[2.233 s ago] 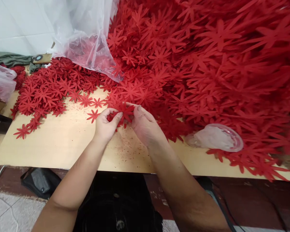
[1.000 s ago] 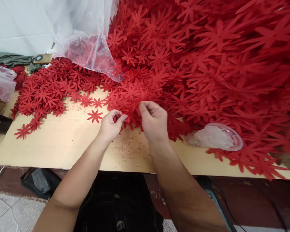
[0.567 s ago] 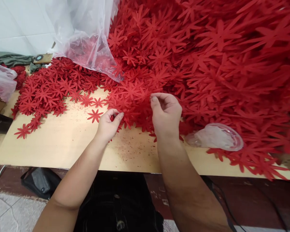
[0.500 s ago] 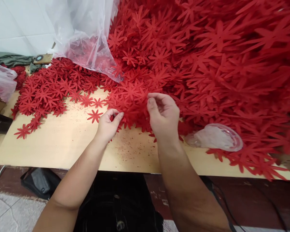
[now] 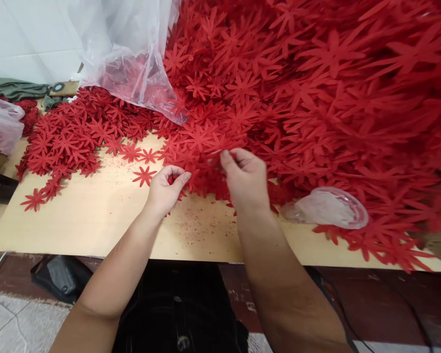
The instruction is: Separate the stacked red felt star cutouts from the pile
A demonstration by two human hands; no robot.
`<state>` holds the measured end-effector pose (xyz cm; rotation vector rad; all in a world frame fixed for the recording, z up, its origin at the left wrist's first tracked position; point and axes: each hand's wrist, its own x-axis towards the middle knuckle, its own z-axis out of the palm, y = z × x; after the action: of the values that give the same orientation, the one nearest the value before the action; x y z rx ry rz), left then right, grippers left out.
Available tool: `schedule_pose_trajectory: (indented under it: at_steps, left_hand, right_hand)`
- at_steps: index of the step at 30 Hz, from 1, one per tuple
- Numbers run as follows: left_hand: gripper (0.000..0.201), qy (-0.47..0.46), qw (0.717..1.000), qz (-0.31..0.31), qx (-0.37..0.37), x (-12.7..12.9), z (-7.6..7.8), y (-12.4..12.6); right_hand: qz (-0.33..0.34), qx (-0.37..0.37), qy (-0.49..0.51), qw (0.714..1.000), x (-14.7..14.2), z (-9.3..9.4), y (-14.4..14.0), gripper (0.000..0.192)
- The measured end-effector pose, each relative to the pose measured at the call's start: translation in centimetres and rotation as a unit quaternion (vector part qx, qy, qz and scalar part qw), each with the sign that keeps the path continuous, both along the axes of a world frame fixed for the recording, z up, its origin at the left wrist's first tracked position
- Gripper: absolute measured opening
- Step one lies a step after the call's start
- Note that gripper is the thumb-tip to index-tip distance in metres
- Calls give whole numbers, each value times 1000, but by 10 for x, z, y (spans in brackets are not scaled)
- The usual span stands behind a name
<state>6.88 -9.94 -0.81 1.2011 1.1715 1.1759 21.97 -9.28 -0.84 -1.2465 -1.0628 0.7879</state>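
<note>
Your left hand [image 5: 164,189] sits at the middle of the frame, thumb and forefinger pinched on a small bunch of red flower cut-outs [image 5: 179,180] at the near edge of the big heap. Your right hand [image 5: 247,179] is just to the right of it, fingers curled, thumb and fingertips closed on the cut-outs at the edge of the same heap; the exact piece it grips is hidden among the others.

The big heap of red cut-outs [image 5: 316,88] fills the whole upper right of the frame and slopes down to the wooden board [image 5: 95,215] that lies across the lower half. A flatter spread of cut-outs [image 5: 73,137] covers the left of the board, well apart from your hands. One single flower [image 5: 144,175] lies alone on the bare wood just left of your left hand, not touching it. Red crumbs [image 5: 198,225] speckle the board below your hands.

A clear plastic bag [image 5: 128,54] hangs in the upper left centre, its lower end resting on the cut-outs. A crumpled clear plastic piece [image 5: 327,208] lies at the right of the board, near your right wrist.
</note>
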Motion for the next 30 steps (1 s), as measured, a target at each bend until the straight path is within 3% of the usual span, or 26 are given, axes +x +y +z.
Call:
schedule_pose_trajectory:
  at_steps: [4,12,15,19,21,24,30]
  left_hand:
    - [15,-14,1000,15,-10,0,1,0]
    - [11,-53,998,39,-2,-1,-4,4]
    - [12,-53,998,15,5,-1,-4,3]
    - [23,-36,998,-40,22,-1,2,-2]
    - [19,-39,998,-54,22,-1,4,-3]
    - [5,-39,998,-44,18,0,5,-4]
    - [9,-66,997,27,9,-4,1,3]
  right_hand:
    - [-75,27,75,994,16,-2,13,37]
    - [-52,21,16,998,12,4,12,46]
    - [-13,25,5,1000,6,8,7,41]
    - [123,-3,7,992,-8,13,-4,41]
    - [173,-32,-11,984,-15,14,-8,47]
    - [179,-54,-30,982,-21,14,-11,56]
    - [152,-52,-27,987,-7,12,-5,60]
